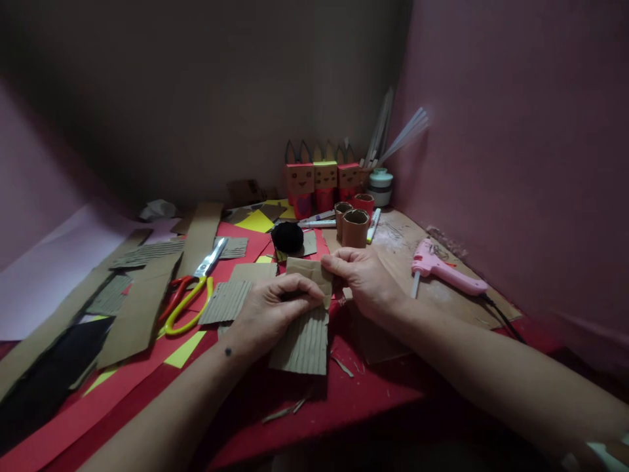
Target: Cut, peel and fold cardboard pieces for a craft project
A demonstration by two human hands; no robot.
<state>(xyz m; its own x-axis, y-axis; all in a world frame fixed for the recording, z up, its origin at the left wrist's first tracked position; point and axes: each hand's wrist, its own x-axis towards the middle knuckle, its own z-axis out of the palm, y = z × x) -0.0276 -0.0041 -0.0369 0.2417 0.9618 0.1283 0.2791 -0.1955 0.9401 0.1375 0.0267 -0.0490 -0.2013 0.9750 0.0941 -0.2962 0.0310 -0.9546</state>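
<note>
A piece of corrugated cardboard (301,344) is between my two hands, above the red table near its front edge. Its lower part shows bare ridges; a smooth paper layer still covers the top. My left hand (278,305) pinches it from the left side, fingers lying across its middle. With thumb and forefinger, my right hand (361,278) grips the upper right edge at the paper layer. Just left of my left hand lies another ridged cardboard piece (226,301). Scissors (189,305) with red and yellow handles rest further left, blades partly open. Thin torn paper strips (343,367) lie below.
A pink glue gun (445,269) lies at right, its cord running off the board. Cardboard tubes (355,228), a black yarn ball (287,237) and box figures with faces (299,187) stand behind. Glue sticks (405,134) rise in the corner. Cardboard strips (140,314) cover the left side.
</note>
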